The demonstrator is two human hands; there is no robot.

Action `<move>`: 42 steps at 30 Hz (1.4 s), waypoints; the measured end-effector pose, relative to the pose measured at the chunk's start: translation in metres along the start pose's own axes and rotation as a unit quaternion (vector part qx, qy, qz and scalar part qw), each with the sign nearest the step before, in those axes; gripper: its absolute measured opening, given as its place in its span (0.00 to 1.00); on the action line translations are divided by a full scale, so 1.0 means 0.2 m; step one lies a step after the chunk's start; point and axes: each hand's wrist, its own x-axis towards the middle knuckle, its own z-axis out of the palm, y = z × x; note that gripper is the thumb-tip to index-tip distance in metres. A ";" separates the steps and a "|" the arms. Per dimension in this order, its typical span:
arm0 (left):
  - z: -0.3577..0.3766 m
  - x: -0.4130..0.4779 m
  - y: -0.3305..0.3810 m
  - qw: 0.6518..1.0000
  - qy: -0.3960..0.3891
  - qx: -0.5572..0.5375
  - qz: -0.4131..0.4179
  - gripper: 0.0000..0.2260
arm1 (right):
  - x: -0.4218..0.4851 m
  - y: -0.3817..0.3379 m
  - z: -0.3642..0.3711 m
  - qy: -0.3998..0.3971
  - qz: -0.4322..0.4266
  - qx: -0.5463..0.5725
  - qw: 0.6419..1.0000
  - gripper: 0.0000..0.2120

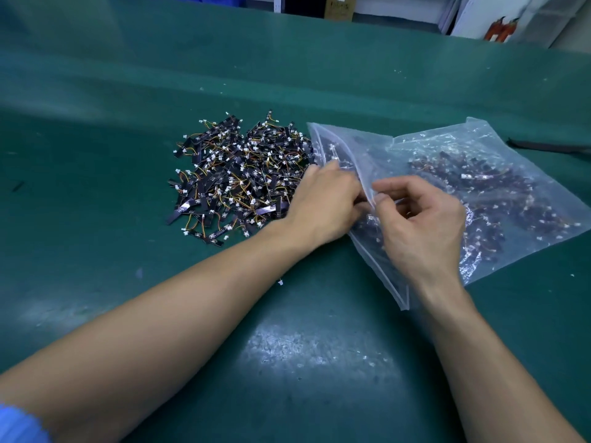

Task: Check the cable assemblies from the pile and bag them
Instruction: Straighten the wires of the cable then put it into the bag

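Observation:
A pile of small cable assemblies [238, 174], black strips with yellow and orange wires and white plugs, lies on the green table. To its right lies a clear plastic bag [441, 161] holding several more assemblies. My left hand [323, 206] is at the bag's open left edge, fingers reaching into the mouth; whether it holds an assembly is hidden. My right hand [422, 225] rests on top of the bag and pinches the upper film at the opening between thumb and fingers.
The green table mat [128, 139] spreads wide around the pile. A black strip [543, 146] lies at the right edge beyond the bag. A stray white plug [280, 282] sits near my left forearm. Boxes and shelving stand past the table's far edge.

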 end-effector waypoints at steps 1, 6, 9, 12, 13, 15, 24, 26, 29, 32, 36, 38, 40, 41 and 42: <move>0.01 0.02 0.03 1.000 0.017 -0.008 -0.016 0.05 | 0.00 0.00 0.00 0.006 -0.004 0.004 1.000 0.11; 0.10 0.05 0.11 0.997 0.044 0.006 -0.066 0.10 | 0.01 0.00 -0.01 0.021 -0.009 0.007 1.000 0.12; 0.09 0.02 0.08 0.997 0.043 0.004 -0.061 0.13 | 0.00 0.00 0.00 0.004 -0.010 0.004 1.000 0.12; 0.05 -0.05 0.00 0.999 0.033 0.010 -0.032 0.05 | 0.00 0.01 0.02 -0.019 -0.013 -0.001 1.000 0.10; 0.02 -0.09 -0.03 0.999 0.034 0.009 -0.019 0.05 | -0.01 0.01 0.02 -0.025 -0.014 -0.005 1.000 0.10; -0.05 -0.15 -0.09 0.999 0.048 -0.007 -0.002 0.08 | -0.01 0.03 0.02 -0.036 -0.012 -0.014 0.999 0.10; -0.28 -0.37 -0.47 0.991 0.117 -0.019 -0.059 0.09 | -0.03 0.11 0.08 -0.192 0.046 -0.142 0.970 0.03; -0.27 -0.37 -0.49 0.995 0.093 -0.003 -0.044 0.11 | -0.03 0.12 0.08 -0.192 0.049 -0.147 0.969 0.02; -0.27 -0.36 -0.48 0.998 0.061 0.012 -0.004 0.14 | -0.03 0.11 0.07 -0.189 0.044 -0.148 0.970 0.03; -0.26 -0.35 -0.48 0.998 0.042 0.032 0.014 0.12 | -0.03 0.10 0.07 -0.191 0.049 -0.146 0.970 0.03; -0.28 -0.36 -0.49 0.998 0.039 0.039 0.024 0.06 | -0.03 0.10 0.07 -0.190 0.052 -0.145 0.970 0.01; -0.29 -0.36 -0.49 0.998 0.036 0.044 0.025 0.04 | -0.03 0.10 0.07 -0.191 0.052 -0.143 0.970 0.01; -0.30 -0.36 -0.49 0.998 0.039 0.049 0.026 0.04 | -0.04 0.09 0.07 -0.185 0.051 -0.136 0.972 0.02; -0.30 -0.36 -0.48 0.997 0.044 0.049 0.026 0.04 | -0.04 0.09 0.07 -0.179 0.049 -0.130 0.974 0.03; -0.30 -0.36 -0.48 0.997 0.051 0.048 0.027 0.04 | -0.04 0.09 0.07 -0.171 0.045 -0.125 0.976 0.03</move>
